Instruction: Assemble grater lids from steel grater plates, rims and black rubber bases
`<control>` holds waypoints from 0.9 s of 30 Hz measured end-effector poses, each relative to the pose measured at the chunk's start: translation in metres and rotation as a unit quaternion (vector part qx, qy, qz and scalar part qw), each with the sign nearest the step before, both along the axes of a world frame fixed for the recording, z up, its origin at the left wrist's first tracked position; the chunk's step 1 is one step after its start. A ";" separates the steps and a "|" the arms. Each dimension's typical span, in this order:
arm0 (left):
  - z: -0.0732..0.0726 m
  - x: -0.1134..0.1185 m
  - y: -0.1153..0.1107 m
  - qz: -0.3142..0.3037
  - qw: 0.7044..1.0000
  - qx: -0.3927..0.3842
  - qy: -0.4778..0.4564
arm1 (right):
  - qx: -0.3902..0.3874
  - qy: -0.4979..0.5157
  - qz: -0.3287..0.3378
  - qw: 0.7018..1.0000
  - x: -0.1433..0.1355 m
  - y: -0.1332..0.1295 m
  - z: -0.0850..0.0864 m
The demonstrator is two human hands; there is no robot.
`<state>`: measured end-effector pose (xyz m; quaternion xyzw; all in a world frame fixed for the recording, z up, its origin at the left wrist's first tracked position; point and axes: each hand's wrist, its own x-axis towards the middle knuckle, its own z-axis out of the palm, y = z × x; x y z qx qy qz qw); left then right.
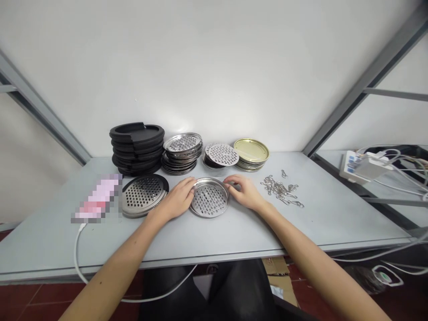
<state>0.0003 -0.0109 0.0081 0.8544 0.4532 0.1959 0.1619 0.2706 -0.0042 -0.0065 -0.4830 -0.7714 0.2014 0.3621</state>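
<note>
Holding a perforated metal disc (210, 201) by opposite sides of its rim: the left hand (179, 196) and right hand (246, 192) both gripping, fingers curled. Disc lies right of the black-rimmed grater (143, 196). Likely light, stiff, slightly slippery; rim the safest hold, away from possibly sharp holes.

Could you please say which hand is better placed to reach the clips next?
Probably the right hand: the clips lie nearer to it, while the left hand is across the disc from them.
</note>
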 end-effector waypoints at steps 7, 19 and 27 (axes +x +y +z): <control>0.005 -0.001 -0.006 -0.052 0.998 -0.021 0.042 | 0.032 -0.080 0.014 0.996 0.004 0.000 -0.002; 0.006 0.001 -0.007 -0.062 0.996 -0.055 0.022 | -0.033 -0.031 0.054 0.998 -0.005 -0.001 -0.005; 0.007 0.001 -0.007 -0.073 0.996 -0.060 0.001 | -0.129 0.124 0.048 0.983 -0.005 0.005 -0.008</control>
